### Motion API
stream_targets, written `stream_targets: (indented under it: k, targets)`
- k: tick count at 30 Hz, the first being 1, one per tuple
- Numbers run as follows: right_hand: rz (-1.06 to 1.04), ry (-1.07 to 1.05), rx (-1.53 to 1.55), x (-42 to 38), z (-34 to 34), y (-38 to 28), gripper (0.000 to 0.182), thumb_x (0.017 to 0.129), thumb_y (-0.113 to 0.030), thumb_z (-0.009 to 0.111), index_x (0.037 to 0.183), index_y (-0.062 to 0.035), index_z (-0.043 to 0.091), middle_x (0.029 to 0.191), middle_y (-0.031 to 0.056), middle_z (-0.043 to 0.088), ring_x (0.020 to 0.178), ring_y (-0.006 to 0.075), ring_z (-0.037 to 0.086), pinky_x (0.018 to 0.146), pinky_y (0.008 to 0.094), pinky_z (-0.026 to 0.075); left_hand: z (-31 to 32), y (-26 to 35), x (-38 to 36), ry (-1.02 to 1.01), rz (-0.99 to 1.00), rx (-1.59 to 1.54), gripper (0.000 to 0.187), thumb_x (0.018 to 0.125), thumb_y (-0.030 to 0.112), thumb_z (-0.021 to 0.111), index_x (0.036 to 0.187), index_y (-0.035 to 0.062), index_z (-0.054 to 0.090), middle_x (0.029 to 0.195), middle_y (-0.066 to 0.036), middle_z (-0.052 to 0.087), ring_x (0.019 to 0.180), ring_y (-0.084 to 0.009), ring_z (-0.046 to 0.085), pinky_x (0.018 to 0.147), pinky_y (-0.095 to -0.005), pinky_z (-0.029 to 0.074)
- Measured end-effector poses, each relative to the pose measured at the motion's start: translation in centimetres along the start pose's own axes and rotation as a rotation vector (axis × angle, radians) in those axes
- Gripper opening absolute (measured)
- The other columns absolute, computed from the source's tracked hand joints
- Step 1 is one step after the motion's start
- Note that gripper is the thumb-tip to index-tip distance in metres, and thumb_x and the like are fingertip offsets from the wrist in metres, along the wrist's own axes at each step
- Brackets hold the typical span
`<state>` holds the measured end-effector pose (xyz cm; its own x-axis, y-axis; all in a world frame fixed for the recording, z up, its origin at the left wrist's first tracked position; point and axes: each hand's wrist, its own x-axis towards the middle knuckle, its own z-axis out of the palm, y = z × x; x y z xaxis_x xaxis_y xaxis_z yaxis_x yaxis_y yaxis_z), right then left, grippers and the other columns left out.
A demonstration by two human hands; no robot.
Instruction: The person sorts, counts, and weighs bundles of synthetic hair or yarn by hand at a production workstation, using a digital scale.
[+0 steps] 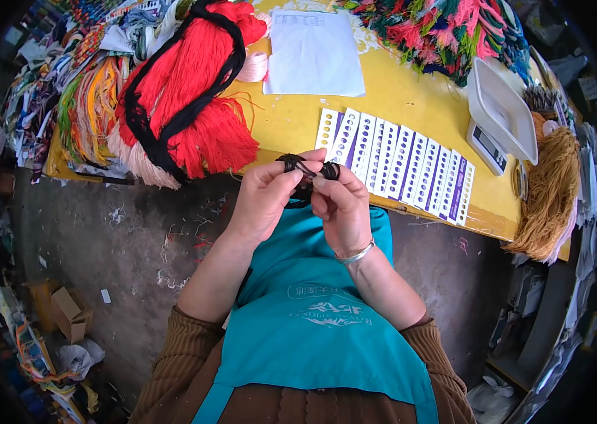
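Note:
Between my two hands is a small bundle of black thread (296, 164), held just in front of the table edge above my lap. My left hand (267, 189) pinches its left part between thumb and fingers. On the other side, my right hand (344, 201) closes thumb and fingers on the right part of the same bundle. Some strands cross from one hand to the other, and a part hangs below the fingers. Just beyond my right hand, a row of punched cards with white and purple stripes (390, 159) lies fanned along the table edge.
On the yellow table (284, 120) lie red thread hanks (185, 92) with a black skein (132, 99) across them, and a paper sheet (316, 53). To the right are a scale with a white tray (503, 106) and brown thread (547, 191). Multicoloured threads (433, 32) lie behind.

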<state>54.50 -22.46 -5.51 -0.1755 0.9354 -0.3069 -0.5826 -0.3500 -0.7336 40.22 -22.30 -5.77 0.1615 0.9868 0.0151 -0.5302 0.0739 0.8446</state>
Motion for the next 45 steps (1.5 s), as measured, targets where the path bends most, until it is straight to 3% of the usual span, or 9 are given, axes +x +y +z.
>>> stream_targets:
  k: [14,22,25,27,29,32,36,41,45]
  targets:
    - [0.023,0.012,-0.064,0.1,0.1,0.4,0.005,0.088,-0.009,0.063,0.087,-0.0047,0.062,0.067,-0.0018,0.058,0.048,0.0045,0.044,0.041,0.0198,0.026,0.2,-0.1,-0.3,-0.008,0.250,0.668,0.028,0.089,-0.008,0.047,0.113,-0.0096,0.062,0.117,-0.017,0.064,0.103,-0.0164,0.062,0.089,-0.0276,0.051]
    - [0.027,-0.025,0.176,0.4,-0.3,0.2,0.006,0.090,-0.010,0.058,0.089,-0.0064,0.062,0.069,-0.0007,0.057,0.047,0.0054,0.039,0.041,0.0205,0.024,-0.5,0.1,-0.3,0.047,0.117,0.337,0.027,0.091,-0.002,0.049,0.112,-0.0064,0.064,0.108,-0.012,0.067,0.094,-0.0129,0.064,0.084,-0.0263,0.051]
    - [0.235,-0.270,0.421,0.5,-1.1,-0.4,0.003,0.089,-0.010,0.059,0.089,-0.0074,0.061,0.068,-0.0026,0.053,0.047,0.0045,0.037,0.043,0.0196,0.025,-1.1,1.0,-0.5,0.015,-0.033,-0.067,0.021,0.092,0.007,0.044,0.093,-0.0072,0.060,0.102,-0.015,0.066,0.098,-0.0226,0.063,0.091,-0.0339,0.048]
    - [0.229,-0.241,-0.106,-0.8,-0.1,-2.1,0.003,0.086,-0.007,0.064,0.087,-0.0075,0.061,0.067,-0.0051,0.052,0.049,0.0027,0.038,0.044,0.0189,0.026,-3.0,1.3,-0.8,0.053,-0.107,-0.269,0.022,0.091,0.018,0.043,0.075,0.0037,0.044,0.071,-0.007,0.049,0.072,-0.0191,0.051,0.070,-0.0327,0.043]
    - [0.149,-0.364,-0.386,-2.3,-0.2,-2.7,0.009,0.086,-0.011,0.069,0.084,-0.0050,0.063,0.066,-0.0088,0.050,0.054,-0.0009,0.039,0.046,0.0179,0.028,-4.7,3.3,-1.5,-0.102,-0.212,-0.453,0.023,0.091,0.020,0.043,0.071,0.0095,0.038,0.063,0.000,0.035,0.055,-0.0128,0.037,0.056,-0.0285,0.034]
    - [0.314,-0.586,-0.341,-4.8,-2.0,-5.7,0.020,0.095,-0.018,0.059,0.088,-0.0004,0.067,0.063,-0.0054,0.051,0.050,0.0012,0.036,0.044,0.0207,0.028,-7.7,7.0,-3.8,-0.106,-0.183,-0.778,0.026,0.097,0.017,0.041,0.071,0.0145,0.040,0.059,0.005,0.030,0.046,-0.0048,0.027,0.039,-0.0211,0.024]
    - [0.271,-0.418,0.300,-9.3,-8.6,-7.9,0.030,0.098,-0.017,0.049,0.082,0.0047,0.060,0.056,0.0031,0.047,0.042,0.0065,0.027,0.039,0.0214,0.023,-15.1,11.5,-7.5,0.055,0.085,-0.879,0.020,0.102,0.021,0.037,0.088,0.0112,0.045,0.059,0.005,0.026,0.044,-0.0032,0.021,0.039,-0.0211,0.016]
    - [-0.227,0.175,0.497,-14.3,-18.7,-13.2,0.021,0.101,-0.025,0.044,0.091,-0.0130,0.058,0.053,-0.0093,0.021,0.040,0.0039,0.017,0.036,0.0204,0.016,-30.7,13.4,-13.2,0.258,0.155,-0.651,0.034,0.104,0.021,0.033,0.071,0.0134,0.036,0.054,0.003,0.022,0.042,-0.0060,0.017,0.036,-0.0238,0.015]
    - [-0.665,0.556,0.433,-20.5,-32.4,-18.4,0.023,0.100,-0.026,0.048,0.089,-0.0094,0.059,0.052,-0.0091,0.023,0.039,0.0034,0.020,0.035,0.0207,0.016,-37.5,13.3,-16.0,1.014,0.300,-0.412,0.027,0.104,0.024,0.032,0.086,0.0106,0.047,0.052,0.004,0.020,0.040,-0.0076,0.017,0.033,-0.0240,0.016]
